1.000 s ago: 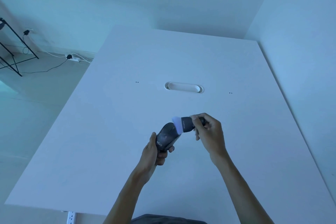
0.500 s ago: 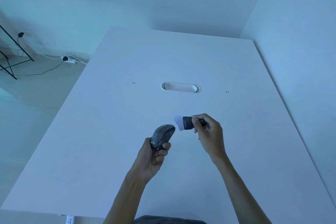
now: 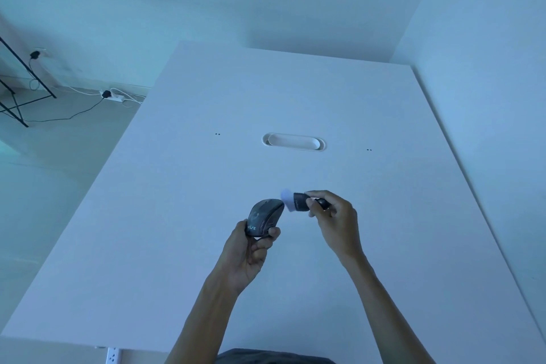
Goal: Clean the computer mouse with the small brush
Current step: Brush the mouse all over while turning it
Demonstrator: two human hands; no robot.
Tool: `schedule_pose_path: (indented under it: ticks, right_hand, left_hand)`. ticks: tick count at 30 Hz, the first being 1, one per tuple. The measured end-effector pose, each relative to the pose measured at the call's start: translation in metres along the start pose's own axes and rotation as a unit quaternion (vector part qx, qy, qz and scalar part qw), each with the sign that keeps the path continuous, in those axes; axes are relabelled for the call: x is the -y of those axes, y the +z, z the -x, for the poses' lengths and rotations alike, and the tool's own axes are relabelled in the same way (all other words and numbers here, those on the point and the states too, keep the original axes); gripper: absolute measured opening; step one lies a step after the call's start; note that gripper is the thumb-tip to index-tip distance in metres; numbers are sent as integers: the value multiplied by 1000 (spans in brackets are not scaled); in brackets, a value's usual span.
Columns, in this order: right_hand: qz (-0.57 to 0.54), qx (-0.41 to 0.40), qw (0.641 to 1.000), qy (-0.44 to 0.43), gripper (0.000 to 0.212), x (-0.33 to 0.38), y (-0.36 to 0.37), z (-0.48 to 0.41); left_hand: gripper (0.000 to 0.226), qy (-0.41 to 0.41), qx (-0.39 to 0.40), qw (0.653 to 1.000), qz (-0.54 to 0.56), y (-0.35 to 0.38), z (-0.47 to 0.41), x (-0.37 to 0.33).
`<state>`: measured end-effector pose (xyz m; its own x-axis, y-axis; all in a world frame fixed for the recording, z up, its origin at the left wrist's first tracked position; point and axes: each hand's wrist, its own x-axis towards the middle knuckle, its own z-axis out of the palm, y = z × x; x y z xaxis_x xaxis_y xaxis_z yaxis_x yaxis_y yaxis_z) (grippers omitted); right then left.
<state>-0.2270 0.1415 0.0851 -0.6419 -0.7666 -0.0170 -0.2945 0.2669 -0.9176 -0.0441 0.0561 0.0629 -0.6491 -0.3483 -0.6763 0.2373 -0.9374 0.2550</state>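
A dark grey computer mouse [image 3: 264, 216] with pale lettering near its rear is held above the white table [image 3: 177, 216], top side up, front pointing away from me. My left hand [image 3: 249, 251] grips it from below and behind. A small brush [image 3: 295, 201] with a dark handle and white bristles points left toward the mouse's front right edge, its bristles touching or just short of it. My right hand [image 3: 334, 219] pinches the brush handle.
A white oval cable grommet [image 3: 293, 142] sits in the table beyond the hands. A wall stands along the table's right side. On the floor at the left lie a power strip [image 3: 113, 96] with cables and a black metal stand [image 3: 17, 89].
The mouse has been turned from tilted on its side to top side up. The brush lifted off it, then came back close to its front right edge.
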Motion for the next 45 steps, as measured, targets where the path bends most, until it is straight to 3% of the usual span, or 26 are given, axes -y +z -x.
schedule_pose_path:
  ticks: [2,6,10,14,18,20,22,24,26,29,34,38,45]
  right_hand:
    - [-17,23,999,-26,13,-2,-1,2]
    - [81,18,996,-24,16,-11,2,10]
    - [27,4,998,-64,20,-11,-1,17]
    - [146,5,987,-64,23,-11,3,22]
    - [96,-29,987,-128,24,-9,1,23]
    - [138,1,984,-112,24,-7,5,24]
    - [147,-17,986,-77,23,-6,5,21]
    - [93,-47,989,-102,22,-5,1,19]
    - [84,-23,987,-134,22,-1,1,19]
    - [139,-11,985,-101,24,4,2,14]
    - [49,-84,993,-74,19,16,-8,4]
    - [27,-70,995,-63,17,29,-6,2]
    - [2,-28,998,-65,15,37,-10,4]
  left_hand:
    - [31,4,5,1000,5,4,3,-4]
    - [33,20,-16,1000,-7,4,6,-5]
    - [34,28,-14,1000,1,3,6,-6]
    - [34,27,-9,999,-24,4,3,-5]
    - [33,39,-4,999,-29,3,3,-5]
    - [34,42,-2,998,-49,2,3,-6]
    - [38,52,-5,995,-81,1,2,-5]
    - [41,69,-8,991,-116,2,4,-5]
    - [41,87,-15,985,-149,2,6,-4]
    - [37,107,-18,979,-175,0,6,-3]
    - [42,140,52,971,-186,-4,9,-3]
    - [46,156,117,952,-234,-3,13,-6]
    - [37,185,120,894,-390,-6,24,-12]
